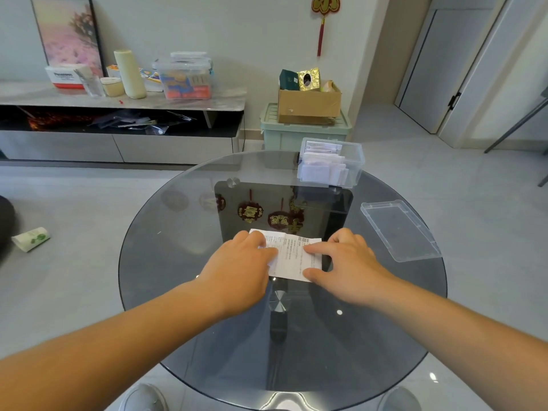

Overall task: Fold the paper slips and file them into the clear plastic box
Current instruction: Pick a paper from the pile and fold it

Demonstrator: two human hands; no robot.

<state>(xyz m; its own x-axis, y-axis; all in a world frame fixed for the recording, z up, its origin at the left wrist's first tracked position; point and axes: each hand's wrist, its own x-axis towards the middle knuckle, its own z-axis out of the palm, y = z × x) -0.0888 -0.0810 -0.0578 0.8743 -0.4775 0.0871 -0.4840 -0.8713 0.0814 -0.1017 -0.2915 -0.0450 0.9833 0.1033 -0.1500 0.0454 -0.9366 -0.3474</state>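
- We find folded slips [321, 170] already in the clear plastic box [354, 170].
- The left hand [243, 258] and right hand [345, 258] press one paper slip [292, 258] on the desk [178, 262], fingers [318, 250] flat; fold unfinished.

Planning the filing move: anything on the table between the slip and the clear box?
Nothing visible: only glass table between the paper slip and the open clear plastic box; its lid lies off to the right.

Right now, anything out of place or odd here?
A white, green-printed cup-like paper item lies tipped on the grey floor left of the round glass table. Nothing on the table looks spilled or damaged.
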